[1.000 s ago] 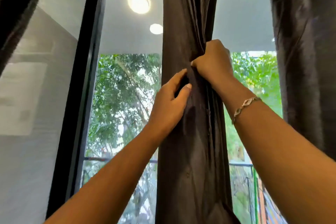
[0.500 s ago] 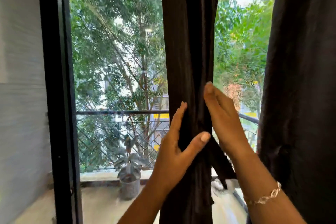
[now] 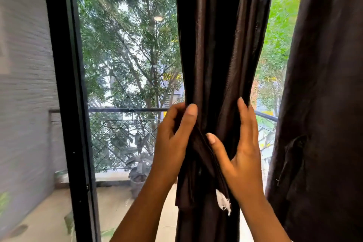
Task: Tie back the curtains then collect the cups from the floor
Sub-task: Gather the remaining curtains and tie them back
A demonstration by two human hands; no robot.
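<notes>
A dark brown curtain (image 3: 214, 45) hangs gathered into a narrow bunch in front of the window. My left hand (image 3: 172, 143) grips its left edge, fingers curled round the fabric and thumb on the front. My right hand (image 3: 241, 153) lies against the right side of the bunch with straight fingers, its thumb pressing a dark fabric strip (image 3: 206, 155) that crosses the bunch diagonally. A small white tag (image 3: 223, 201) hangs below. No cups are in view.
A second dark curtain (image 3: 324, 104) hangs at the right. A black window frame (image 3: 68, 104) stands at the left beside a grey wall (image 3: 25, 84). Beyond the glass are a balcony railing (image 3: 125, 110), a potted plant (image 3: 139, 173) and trees.
The view has tilted down from the ceiling lights to the balcony. Both hands have slid down the curtain. My right hand has gone from a fist on the fabric to straight fingers.
</notes>
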